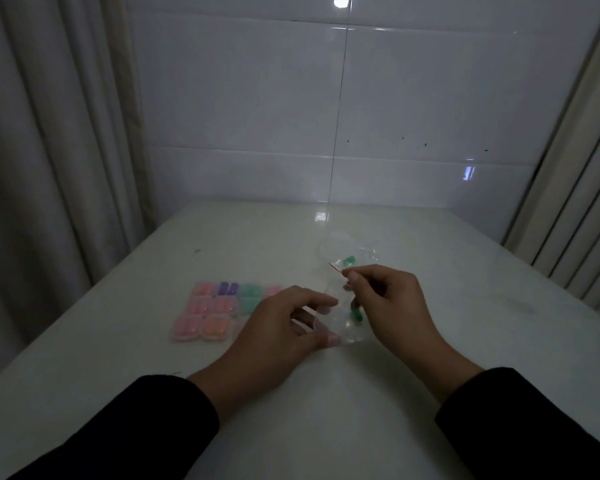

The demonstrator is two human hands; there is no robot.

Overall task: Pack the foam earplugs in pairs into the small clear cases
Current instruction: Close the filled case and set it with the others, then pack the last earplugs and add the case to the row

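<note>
The red-edged mouth of a clear bag is being pinched by the right hand while its lower edge is being held by the left hand. A green earplug is lying inside, just below the right fingers; another is lying beyond them. Filled cases are being kept on the tabletop, left.
</note>
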